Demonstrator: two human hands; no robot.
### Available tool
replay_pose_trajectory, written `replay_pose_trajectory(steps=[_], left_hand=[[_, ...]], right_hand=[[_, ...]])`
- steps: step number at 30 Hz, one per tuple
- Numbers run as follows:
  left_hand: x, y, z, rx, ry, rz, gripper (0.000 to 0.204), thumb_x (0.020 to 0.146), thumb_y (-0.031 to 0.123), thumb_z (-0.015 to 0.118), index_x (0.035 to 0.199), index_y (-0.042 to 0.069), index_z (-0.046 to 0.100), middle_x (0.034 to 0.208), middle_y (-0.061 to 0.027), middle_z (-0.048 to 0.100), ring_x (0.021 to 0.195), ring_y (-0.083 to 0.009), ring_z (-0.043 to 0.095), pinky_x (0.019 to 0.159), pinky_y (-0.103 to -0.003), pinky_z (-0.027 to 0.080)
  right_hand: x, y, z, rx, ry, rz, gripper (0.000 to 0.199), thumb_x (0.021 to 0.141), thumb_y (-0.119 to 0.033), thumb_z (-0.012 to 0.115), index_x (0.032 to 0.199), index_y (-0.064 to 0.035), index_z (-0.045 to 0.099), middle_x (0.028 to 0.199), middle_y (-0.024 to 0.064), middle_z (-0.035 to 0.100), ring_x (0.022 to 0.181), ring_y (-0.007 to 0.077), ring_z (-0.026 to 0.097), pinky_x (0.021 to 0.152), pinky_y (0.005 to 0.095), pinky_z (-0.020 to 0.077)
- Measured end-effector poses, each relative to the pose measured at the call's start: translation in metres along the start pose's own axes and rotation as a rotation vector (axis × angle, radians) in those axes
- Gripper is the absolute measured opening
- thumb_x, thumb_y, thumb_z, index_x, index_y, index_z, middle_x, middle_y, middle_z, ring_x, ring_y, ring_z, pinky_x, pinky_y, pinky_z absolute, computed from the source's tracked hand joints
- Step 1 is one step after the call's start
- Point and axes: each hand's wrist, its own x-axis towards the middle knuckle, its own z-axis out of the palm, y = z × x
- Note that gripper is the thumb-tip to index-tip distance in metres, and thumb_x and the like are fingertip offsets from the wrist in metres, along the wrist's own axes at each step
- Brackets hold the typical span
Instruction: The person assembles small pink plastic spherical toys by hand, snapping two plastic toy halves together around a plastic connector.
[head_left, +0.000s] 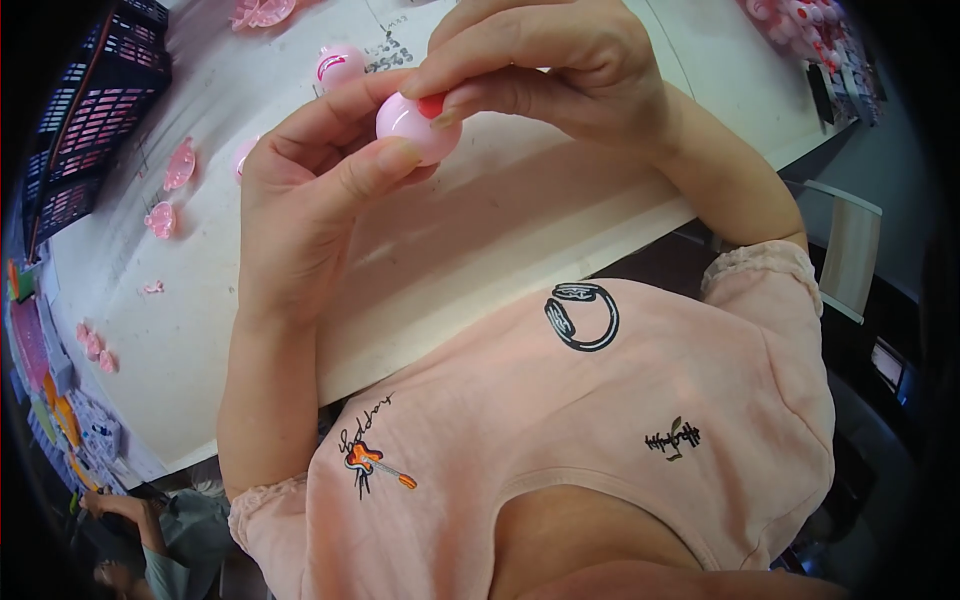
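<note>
Above the table's near part, my left hand [300,190] holds a glossy light pink ball [418,135] between thumb and fingers. My right hand [570,75] pinches a small red piece [432,105] against the ball's upper side; its exact shape is mostly covered by the fingertips. Just beyond my left fingers stands a second pink ball [338,68] with a darker pink curved mark. Another pink round thing [243,158] is partly hidden behind my left hand. Left of it lie a shiny pink shell-like part [180,165] and a smaller pink part [161,220].
A dark blue slatted basket [95,120] stands at the far left of the white table [480,230]. Small pink pieces [94,345] lie near the left edge. Pink and red toys [800,30] are heaped far right. Another person's arm [130,510] shows lower left.
</note>
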Motion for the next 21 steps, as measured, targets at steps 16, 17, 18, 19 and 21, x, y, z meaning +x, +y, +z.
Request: replay_pose_trajectory(steps=[16,17,18,19,21], left_hand=[[0.002,-0.001,-0.010,0.038,-0.105,-0.024,0.047,0.078,0.011,0.065,0.119,-0.002,0.048,0.111,-0.0123,0.056,0.101,-0.0213,0.056,0.088,-0.037,0.047],[0.002,-0.001,-0.011,0.038,-0.103,-0.024,0.047,0.078,0.011,0.065,0.119,-0.002,0.048,0.111,-0.0123,0.056,0.101,-0.0213,0.056,0.088,-0.037,0.047],[0.001,0.000,-0.011,0.054,-0.103,-0.021,0.047,0.077,0.011,0.066,0.118,-0.002,0.049,0.109,-0.0125,0.056,0.101,-0.0212,0.056,0.088,-0.037,0.048],[0.001,0.000,-0.011,0.070,-0.106,-0.018,0.046,0.076,0.011,0.066,0.117,-0.003,0.050,0.108,-0.0127,0.057,0.100,-0.0212,0.057,0.087,-0.036,0.048],[0.001,0.001,-0.010,0.070,-0.104,-0.017,0.046,0.075,0.010,0.067,0.116,-0.003,0.051,0.106,-0.0131,0.058,0.098,-0.0213,0.057,0.085,-0.036,0.049]], right_hand=[[-0.003,0.008,-0.003,0.093,0.007,0.014,0.023,0.071,-0.006,0.071,0.092,0.0001,0.065,0.079,0.0114,0.063,0.069,0.0174,0.061,0.060,0.0240,0.0485],[-0.003,0.008,-0.003,0.094,0.007,0.014,0.023,0.071,-0.006,0.071,0.092,0.0001,0.065,0.079,0.0114,0.063,0.069,0.0174,0.061,0.060,0.0240,0.0485],[-0.003,0.008,-0.003,0.124,0.009,0.022,0.023,0.070,-0.006,0.072,0.091,0.0006,0.065,0.079,0.0115,0.063,0.069,0.0175,0.061,0.060,0.0242,0.0485],[-0.003,0.007,-0.003,0.150,0.011,0.031,0.022,0.070,-0.006,0.072,0.090,0.0011,0.065,0.078,0.0117,0.063,0.068,0.0176,0.061,0.060,0.0243,0.0486],[-0.004,0.006,-0.004,0.142,0.004,0.027,0.021,0.070,-0.005,0.072,0.089,0.0016,0.065,0.078,0.0118,0.063,0.068,0.0178,0.061,0.059,0.0244,0.0483]])
